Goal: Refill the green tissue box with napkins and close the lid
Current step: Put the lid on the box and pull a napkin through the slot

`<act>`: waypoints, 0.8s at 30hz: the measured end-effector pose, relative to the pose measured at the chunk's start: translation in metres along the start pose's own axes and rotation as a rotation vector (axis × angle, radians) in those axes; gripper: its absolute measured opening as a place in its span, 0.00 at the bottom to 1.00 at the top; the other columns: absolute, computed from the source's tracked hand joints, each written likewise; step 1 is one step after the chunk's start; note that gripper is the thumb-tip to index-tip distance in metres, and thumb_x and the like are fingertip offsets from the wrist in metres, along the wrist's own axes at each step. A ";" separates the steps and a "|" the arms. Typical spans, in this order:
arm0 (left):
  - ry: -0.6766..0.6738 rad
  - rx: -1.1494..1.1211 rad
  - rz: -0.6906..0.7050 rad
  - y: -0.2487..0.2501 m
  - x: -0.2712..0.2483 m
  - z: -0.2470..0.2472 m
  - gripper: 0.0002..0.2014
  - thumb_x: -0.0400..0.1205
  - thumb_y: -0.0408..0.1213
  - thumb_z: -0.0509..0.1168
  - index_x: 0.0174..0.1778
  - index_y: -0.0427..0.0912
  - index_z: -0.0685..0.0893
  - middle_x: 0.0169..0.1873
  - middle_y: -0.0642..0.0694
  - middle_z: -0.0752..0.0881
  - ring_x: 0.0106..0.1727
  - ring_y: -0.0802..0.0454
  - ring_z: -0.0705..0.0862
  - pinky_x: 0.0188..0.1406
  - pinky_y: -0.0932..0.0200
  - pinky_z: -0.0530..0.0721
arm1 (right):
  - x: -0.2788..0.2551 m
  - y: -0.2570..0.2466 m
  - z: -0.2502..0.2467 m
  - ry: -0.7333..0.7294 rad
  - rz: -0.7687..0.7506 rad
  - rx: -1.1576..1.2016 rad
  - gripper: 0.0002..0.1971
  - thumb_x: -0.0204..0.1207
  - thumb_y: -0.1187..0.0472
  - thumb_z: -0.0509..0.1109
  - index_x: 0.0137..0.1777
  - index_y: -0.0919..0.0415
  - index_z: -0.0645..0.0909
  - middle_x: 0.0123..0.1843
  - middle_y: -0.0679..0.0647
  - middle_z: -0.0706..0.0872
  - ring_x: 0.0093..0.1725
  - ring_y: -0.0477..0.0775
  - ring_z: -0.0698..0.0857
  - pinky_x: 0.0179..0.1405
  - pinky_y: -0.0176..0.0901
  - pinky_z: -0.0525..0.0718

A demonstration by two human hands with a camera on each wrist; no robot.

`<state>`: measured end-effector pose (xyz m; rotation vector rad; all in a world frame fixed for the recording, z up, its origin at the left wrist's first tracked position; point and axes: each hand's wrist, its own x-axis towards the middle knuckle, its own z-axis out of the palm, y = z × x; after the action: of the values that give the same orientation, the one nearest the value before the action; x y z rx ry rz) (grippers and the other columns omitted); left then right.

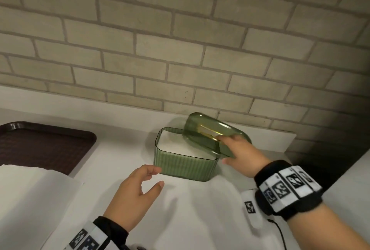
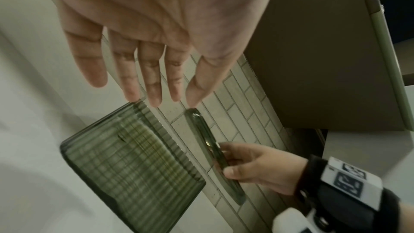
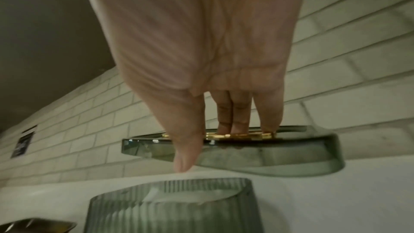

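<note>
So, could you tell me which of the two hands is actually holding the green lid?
The right hand: it pinches the lid, tilted above the green tissue box. The left hand is open beside the box.

The tissue box (image 1: 184, 166) looks like translucent green plastic with ribbed walls; its lid (image 1: 202, 129) is smooth and glossy, with a shiny gold slot trim (image 3: 239, 136). The napkins (image 1: 180, 145) look matt white paper, the worktop (image 1: 190, 209) smooth white, the tray (image 1: 46, 147) dark textured plastic.

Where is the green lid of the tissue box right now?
In the head view the lid is tilted in the air over the back right of the green box, held by the right hand, near the brick wall.
</note>
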<state>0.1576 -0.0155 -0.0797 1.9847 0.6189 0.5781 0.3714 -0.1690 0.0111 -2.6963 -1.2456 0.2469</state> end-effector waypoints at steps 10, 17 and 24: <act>-0.035 -0.050 -0.017 -0.006 0.009 0.002 0.10 0.79 0.40 0.68 0.52 0.60 0.79 0.54 0.66 0.82 0.61 0.67 0.78 0.49 0.75 0.73 | 0.045 -0.049 0.034 -0.175 -0.101 -0.114 0.33 0.81 0.61 0.65 0.83 0.49 0.56 0.77 0.61 0.64 0.77 0.61 0.64 0.74 0.53 0.71; 0.010 0.113 0.110 0.025 0.071 -0.016 0.12 0.79 0.42 0.68 0.58 0.57 0.79 0.62 0.56 0.82 0.65 0.59 0.78 0.59 0.65 0.72 | 0.053 -0.047 0.037 -0.183 -0.090 -0.133 0.31 0.81 0.60 0.64 0.82 0.47 0.57 0.75 0.61 0.65 0.76 0.62 0.65 0.72 0.53 0.73; -0.289 0.616 0.043 0.033 0.148 -0.010 0.58 0.64 0.67 0.70 0.83 0.47 0.49 0.83 0.46 0.54 0.83 0.46 0.53 0.82 0.50 0.56 | 0.046 -0.028 0.037 -0.025 -0.034 0.087 0.54 0.64 0.34 0.74 0.84 0.51 0.48 0.83 0.56 0.54 0.81 0.59 0.55 0.80 0.54 0.63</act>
<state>0.2700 0.0709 -0.0248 2.5997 0.6196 0.1132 0.3723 -0.1128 -0.0224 -2.6049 -1.2556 0.3234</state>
